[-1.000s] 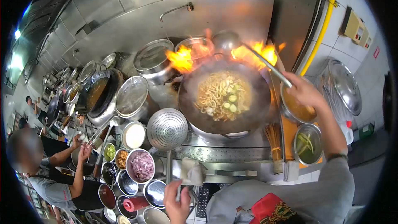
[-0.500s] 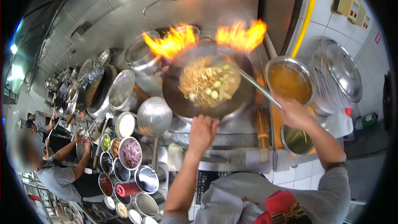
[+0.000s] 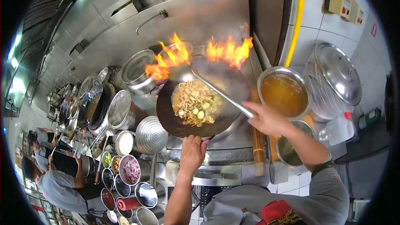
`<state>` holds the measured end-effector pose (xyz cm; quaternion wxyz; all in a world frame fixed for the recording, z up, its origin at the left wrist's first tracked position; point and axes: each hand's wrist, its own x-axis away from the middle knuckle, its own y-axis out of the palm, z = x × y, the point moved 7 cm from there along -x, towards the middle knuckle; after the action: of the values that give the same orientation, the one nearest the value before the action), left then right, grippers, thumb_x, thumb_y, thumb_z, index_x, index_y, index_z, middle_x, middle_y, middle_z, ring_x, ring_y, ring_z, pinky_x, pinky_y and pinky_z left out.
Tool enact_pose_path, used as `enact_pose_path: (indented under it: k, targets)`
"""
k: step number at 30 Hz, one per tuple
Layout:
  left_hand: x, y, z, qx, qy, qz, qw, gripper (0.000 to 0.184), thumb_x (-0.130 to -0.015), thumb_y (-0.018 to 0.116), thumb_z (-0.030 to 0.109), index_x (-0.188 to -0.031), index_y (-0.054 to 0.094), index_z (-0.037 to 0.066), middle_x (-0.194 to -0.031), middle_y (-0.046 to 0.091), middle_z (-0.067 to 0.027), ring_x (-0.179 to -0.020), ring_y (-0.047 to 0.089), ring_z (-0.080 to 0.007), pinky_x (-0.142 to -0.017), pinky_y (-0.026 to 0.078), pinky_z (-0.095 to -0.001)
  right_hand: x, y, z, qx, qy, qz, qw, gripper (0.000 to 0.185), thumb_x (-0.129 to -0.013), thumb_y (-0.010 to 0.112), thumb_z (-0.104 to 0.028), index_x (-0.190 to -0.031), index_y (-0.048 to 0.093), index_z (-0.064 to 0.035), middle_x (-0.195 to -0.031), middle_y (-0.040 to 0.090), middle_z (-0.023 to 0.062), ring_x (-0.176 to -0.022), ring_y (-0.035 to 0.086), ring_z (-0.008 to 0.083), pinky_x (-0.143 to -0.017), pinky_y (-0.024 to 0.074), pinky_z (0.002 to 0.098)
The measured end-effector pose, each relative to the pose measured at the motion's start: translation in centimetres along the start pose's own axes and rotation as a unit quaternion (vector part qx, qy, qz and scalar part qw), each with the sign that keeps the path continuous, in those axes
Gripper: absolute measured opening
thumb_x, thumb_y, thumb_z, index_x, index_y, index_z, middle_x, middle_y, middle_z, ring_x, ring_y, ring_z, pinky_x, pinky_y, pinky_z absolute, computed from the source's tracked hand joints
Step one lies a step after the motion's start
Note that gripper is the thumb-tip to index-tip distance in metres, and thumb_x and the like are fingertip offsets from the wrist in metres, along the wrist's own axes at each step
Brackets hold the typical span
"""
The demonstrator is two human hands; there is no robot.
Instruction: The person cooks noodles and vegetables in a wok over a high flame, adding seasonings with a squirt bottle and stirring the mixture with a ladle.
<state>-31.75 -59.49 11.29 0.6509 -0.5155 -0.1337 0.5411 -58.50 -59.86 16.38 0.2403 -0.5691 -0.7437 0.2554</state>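
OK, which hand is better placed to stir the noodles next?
Right, probably: the right hand holds the long metal tool reaching over the wok, while the left hand grips the wok's near edge.

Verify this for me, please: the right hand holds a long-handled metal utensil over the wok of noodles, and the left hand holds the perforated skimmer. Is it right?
Not quite: in the head view, the left hand holds the near edge of the wok, not the perforated skimmer. The right hand does hold the long-handled metal utensil over the noodles.
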Motion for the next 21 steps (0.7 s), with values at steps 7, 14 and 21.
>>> enact_pose_path:
  k: [7,14,21]
  targets:
    - [5.8,-6.4,-1.9,-0.028,-0.119,0.028,0.992,0.047,-0.088,0.071,0.016,-0.13,0.059,-0.001,-0.126,0.059,-0.0223,-0.115,0.057,-0.0402,-0.099,0.045,-0.0461,-2.2,-0.5,-3.6,-0.234,0.11,0.005,0.966,0.06,-0.099,0.059,-0.013,-0.152,0.031,-0.0065,-0.072,0.049,0.0004,-0.056,0.047,0.0088,-0.049,0.0392,0.027]
    - [16.8,-8.9,-8.4,0.006,-0.262,0.071,0.963,0.044,-0.086,0.074,0.018,-0.124,0.063,0.0,-0.119,0.062,-0.0237,-0.108,0.06,-0.0421,-0.093,0.049,-0.0461,-17.7,4.9,-12.3,-0.237,0.005,0.003,0.972,0.059,-0.093,0.058,-0.006,-0.148,0.037,-0.0032,-0.07,0.053,0.0027,-0.051,0.048,0.0107,-0.043,0.0378,0.0288]
    - [18.9,-13.7,-9.2,0.076,-0.328,0.098,0.937,0.038,-0.086,0.073,0.012,-0.12,0.064,-0.001,-0.112,0.065,-0.0227,-0.103,0.063,-0.0401,-0.089,0.051,-0.0432,-45.1,18.2,-15.2,0.11,-0.055,0.108,0.987,0.044,-0.086,0.055,-0.013,-0.128,0.055,0.0009,-0.08,0.068,0.0199,-0.052,0.061,0.0284,-0.046,0.048,0.0391]
